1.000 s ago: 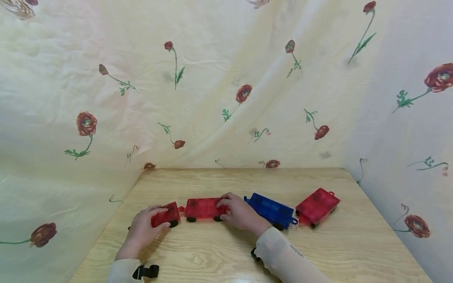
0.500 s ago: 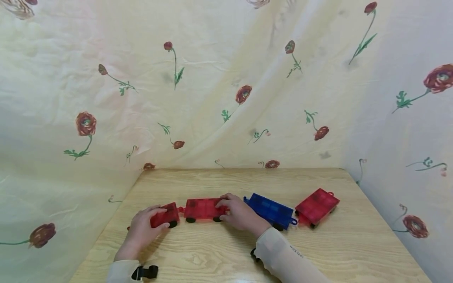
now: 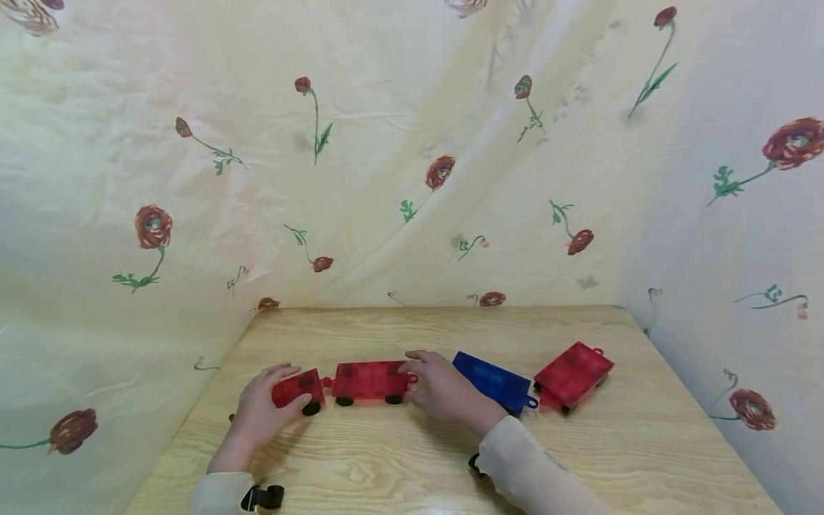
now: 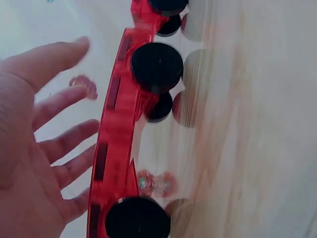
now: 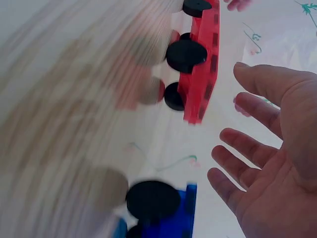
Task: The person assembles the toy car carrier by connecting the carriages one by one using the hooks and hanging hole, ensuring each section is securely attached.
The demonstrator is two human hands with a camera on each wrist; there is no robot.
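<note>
Two red translucent toy train cars with black wheels stand in line at the left, joined by a coupling. Beside the left red car [image 3: 297, 385] is my left hand [image 3: 257, 411]; the left wrist view shows its fingers [image 4: 69, 148] spread and loose along the car. My right hand [image 3: 444, 390] hovers at the right end of the second red car [image 3: 370, 379]. In the right wrist view its fingers [image 5: 247, 148] are relaxed, with a gap between them and the car. Behind that hand sits a blue train car [image 3: 492, 383], partly hidden by the forearm.
A further red car [image 3: 574, 375] stands angled beyond the blue one's right end, their ends close together. All the cars are on a wooden table [image 3: 386, 458]. Floral cloth [image 3: 360, 179] hangs behind and at both sides. A black wrist buckle [image 3: 264, 497] sits at the left cuff.
My right hand has come away from the second red car and shifted slightly right. My left fingers have loosened and drawn back from the left car's top. The cars have stayed put.
</note>
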